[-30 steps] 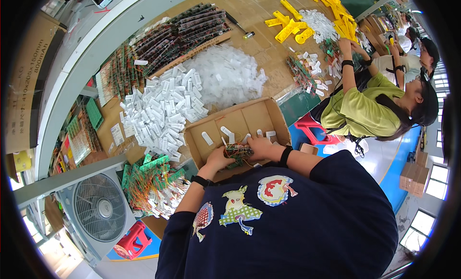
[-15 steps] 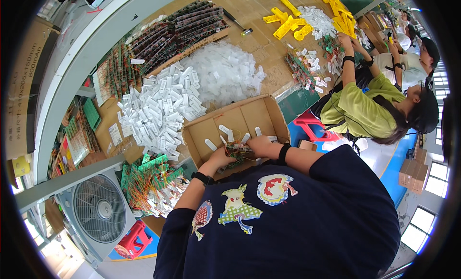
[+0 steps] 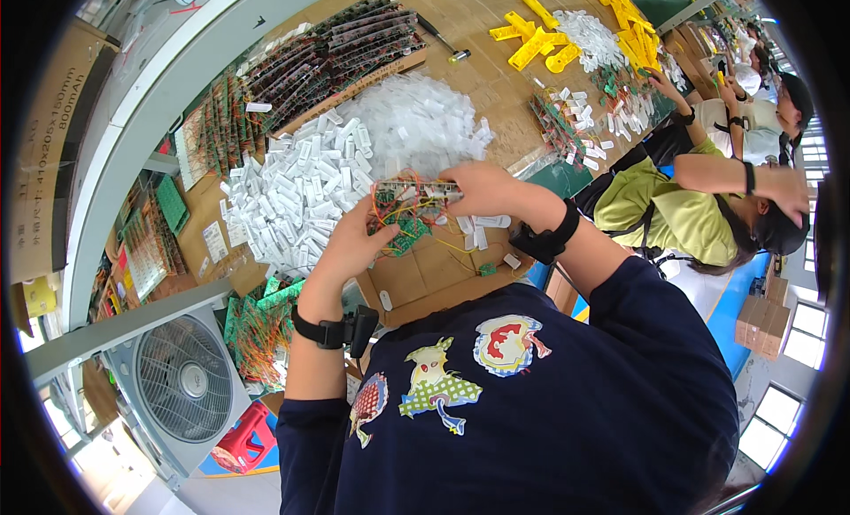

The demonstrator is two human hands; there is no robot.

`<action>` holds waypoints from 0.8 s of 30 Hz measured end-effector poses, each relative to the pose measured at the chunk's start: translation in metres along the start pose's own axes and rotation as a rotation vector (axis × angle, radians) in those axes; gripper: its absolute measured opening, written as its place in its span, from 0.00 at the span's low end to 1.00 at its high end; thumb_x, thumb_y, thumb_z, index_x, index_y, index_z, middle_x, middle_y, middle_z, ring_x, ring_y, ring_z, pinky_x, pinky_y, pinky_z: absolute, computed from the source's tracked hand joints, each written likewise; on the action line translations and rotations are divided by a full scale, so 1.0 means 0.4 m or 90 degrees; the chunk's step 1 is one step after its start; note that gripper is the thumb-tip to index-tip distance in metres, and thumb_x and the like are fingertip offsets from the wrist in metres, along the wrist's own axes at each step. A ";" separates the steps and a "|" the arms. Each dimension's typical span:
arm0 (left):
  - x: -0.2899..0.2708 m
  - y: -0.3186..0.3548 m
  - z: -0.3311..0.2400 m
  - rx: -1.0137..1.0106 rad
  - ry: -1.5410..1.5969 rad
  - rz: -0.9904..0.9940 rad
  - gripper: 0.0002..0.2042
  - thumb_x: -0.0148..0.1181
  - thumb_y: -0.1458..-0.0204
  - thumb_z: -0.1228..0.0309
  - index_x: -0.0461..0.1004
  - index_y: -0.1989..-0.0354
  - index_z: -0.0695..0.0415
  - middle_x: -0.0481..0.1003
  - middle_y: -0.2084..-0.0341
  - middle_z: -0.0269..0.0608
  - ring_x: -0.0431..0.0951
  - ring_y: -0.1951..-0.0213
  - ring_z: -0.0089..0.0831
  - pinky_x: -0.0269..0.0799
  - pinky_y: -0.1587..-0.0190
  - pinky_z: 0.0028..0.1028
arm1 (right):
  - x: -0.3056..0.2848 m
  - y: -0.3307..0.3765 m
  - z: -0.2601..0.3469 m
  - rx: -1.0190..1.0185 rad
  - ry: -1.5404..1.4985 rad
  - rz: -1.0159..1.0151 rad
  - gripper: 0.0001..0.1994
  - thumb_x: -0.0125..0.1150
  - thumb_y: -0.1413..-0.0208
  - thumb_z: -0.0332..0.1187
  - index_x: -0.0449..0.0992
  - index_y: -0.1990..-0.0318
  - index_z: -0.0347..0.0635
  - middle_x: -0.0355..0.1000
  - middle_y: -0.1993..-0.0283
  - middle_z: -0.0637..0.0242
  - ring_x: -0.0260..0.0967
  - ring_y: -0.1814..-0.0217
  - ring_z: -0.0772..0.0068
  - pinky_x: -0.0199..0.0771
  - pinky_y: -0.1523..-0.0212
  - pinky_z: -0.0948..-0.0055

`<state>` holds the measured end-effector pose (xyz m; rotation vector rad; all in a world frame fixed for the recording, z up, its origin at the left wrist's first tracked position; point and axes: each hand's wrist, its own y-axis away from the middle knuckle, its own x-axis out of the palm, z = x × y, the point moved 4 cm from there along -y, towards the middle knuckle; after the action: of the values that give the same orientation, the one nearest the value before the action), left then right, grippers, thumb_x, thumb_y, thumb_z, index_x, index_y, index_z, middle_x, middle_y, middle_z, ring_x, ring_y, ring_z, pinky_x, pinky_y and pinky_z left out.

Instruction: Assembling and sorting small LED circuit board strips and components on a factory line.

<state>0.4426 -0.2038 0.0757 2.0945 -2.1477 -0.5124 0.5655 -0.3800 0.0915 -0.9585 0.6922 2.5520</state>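
Between my hands is a circuit board panel with red and yellow wires and green boards hanging from it. My left hand is closed on its left end. My right hand grips the right end, thumb toward me. White plastic casings hang on wires below my right hand. Under all this stands an open cardboard box; a white casing lies near its left wall. The held panel hides part of the box's inside.
Beyond the box lie a heap of white casings and a pile of translucent pieces. Stacked circuit boards stand behind. A fan is at left, wired boards near it. A co-worker in green sits at right.
Both hands have risen out of the box and moved away from me, lifting the wired circuit board panel. The co-worker's near arm has swung up toward their head.
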 end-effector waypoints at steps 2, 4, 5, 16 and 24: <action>-0.014 0.008 -0.029 0.015 -0.017 -0.029 0.24 0.60 0.55 0.73 0.63 0.47 0.63 0.74 0.60 0.48 0.76 0.59 0.35 0.69 0.55 0.30 | -0.045 0.006 0.045 0.020 0.012 -0.007 0.21 0.60 0.64 0.38 0.73 0.60 0.37 0.72 0.69 0.49 0.69 0.64 0.48 0.68 0.64 0.60; -0.023 0.017 -0.049 0.027 -0.035 -0.058 0.24 0.60 0.55 0.73 0.63 0.47 0.63 0.74 0.60 0.49 0.76 0.59 0.37 0.69 0.54 0.31 | -0.063 0.012 0.067 0.019 0.015 -0.010 0.21 0.59 0.64 0.38 0.73 0.60 0.37 0.72 0.69 0.49 0.69 0.64 0.47 0.68 0.64 0.59; -0.020 0.020 -0.056 0.030 -0.048 -0.061 0.24 0.60 0.54 0.73 0.63 0.47 0.63 0.74 0.60 0.49 0.76 0.59 0.37 0.69 0.55 0.31 | -0.066 0.015 0.070 0.021 0.018 -0.013 0.21 0.59 0.64 0.38 0.73 0.60 0.37 0.72 0.69 0.49 0.69 0.64 0.47 0.68 0.64 0.59; 0.239 -0.030 0.249 -0.123 -0.173 0.187 0.20 0.59 0.53 0.73 0.65 0.50 0.61 0.74 0.62 0.45 0.74 0.60 0.31 0.69 0.54 0.30 | 0.203 0.094 -0.214 0.186 -0.047 0.352 0.15 0.62 0.62 0.39 0.75 0.72 0.33 0.71 0.79 0.56 0.69 0.78 0.63 0.69 0.75 0.67; 0.314 -0.034 0.302 -0.199 -0.232 0.261 0.20 0.59 0.57 0.66 0.66 0.53 0.55 0.74 0.63 0.53 0.74 0.59 0.48 0.68 0.57 0.39 | 0.351 0.151 -0.327 0.316 -0.070 0.410 0.15 0.62 0.58 0.41 0.74 0.72 0.34 0.72 0.76 0.61 0.70 0.78 0.68 0.69 0.78 0.70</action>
<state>0.4129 -0.3072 -0.0622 1.4333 -2.3969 -1.1539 0.5051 -0.4831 -0.0702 -0.4654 1.7197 2.6737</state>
